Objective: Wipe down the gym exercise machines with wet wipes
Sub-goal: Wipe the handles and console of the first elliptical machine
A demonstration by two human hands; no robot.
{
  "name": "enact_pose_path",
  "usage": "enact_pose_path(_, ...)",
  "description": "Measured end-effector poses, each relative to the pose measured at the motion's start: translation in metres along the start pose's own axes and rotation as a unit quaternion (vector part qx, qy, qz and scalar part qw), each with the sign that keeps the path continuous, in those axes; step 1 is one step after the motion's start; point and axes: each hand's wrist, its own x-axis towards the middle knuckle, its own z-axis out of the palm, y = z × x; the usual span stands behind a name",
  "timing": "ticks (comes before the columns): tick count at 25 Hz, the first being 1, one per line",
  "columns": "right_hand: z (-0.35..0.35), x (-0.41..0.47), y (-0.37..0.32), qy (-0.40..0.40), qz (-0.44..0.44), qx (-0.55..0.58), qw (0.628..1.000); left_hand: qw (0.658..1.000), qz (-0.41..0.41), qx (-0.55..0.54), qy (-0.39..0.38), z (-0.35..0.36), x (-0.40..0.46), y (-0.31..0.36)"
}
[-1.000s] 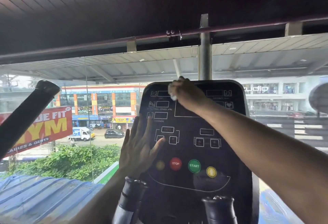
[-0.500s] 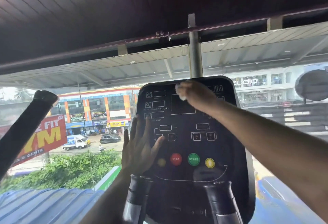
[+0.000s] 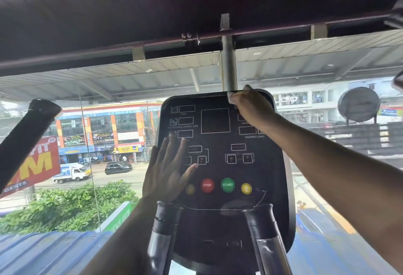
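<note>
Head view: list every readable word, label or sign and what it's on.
"STOP": red button on the console.
"START": green button.
"ROTATIONAL SPEED (r/h)": console, left column, unit blurred.
"CALORIES": console, right side; its unit is unreadable.
"FIT", "M", "GENTS": red banner outside, cut off.
Other console labels, shop signs and the lettering on the white building: too small or blurred to read.
</note>
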Motion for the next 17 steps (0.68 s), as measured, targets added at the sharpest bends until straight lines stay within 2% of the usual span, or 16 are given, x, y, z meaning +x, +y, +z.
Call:
enact_pose_path(2,0.002,-0.003,0.0,0.016,0.049,0.039,0.998,1.0,-0.001,-0.004,0.01,0.004,0.0,-0.001)
enact_pose_path(3,0.005,-0.004,-0.014,0.023,0.035,0.058,0.997,1.0,-0.001,-0.003,0.012,0.005,0.0,0.0)
enact_pose_path(6,0.013,-0.007,-0.073,-0.026,-0.081,0.093,0.992,1.0,0.001,0.003,0.014,0.005,-0.001,0.0)
enact_pose_path(8,0.009,-0.002,-0.072,-0.045,-0.114,0.093,0.988,1.0,0.001,0.0,0.012,0.005,-0.001,0.0)
enact_pose_path(11,0.001,0.013,-0.016,-0.034,0.015,0.076,0.996,1.0,0.001,0.001,0.014,0.006,0.0,-0.002)
enact_pose_path(14,-0.001,0.001,0.035,-0.014,0.142,0.064,0.988,1.0,0.004,-0.006,0.01,0.008,-0.001,-0.003)
enact_pose_path(17,-0.003,-0.011,0.04,-0.007,0.189,0.08,0.979,1.0,0.01,-0.011,0.015,0.009,-0.002,-0.004)
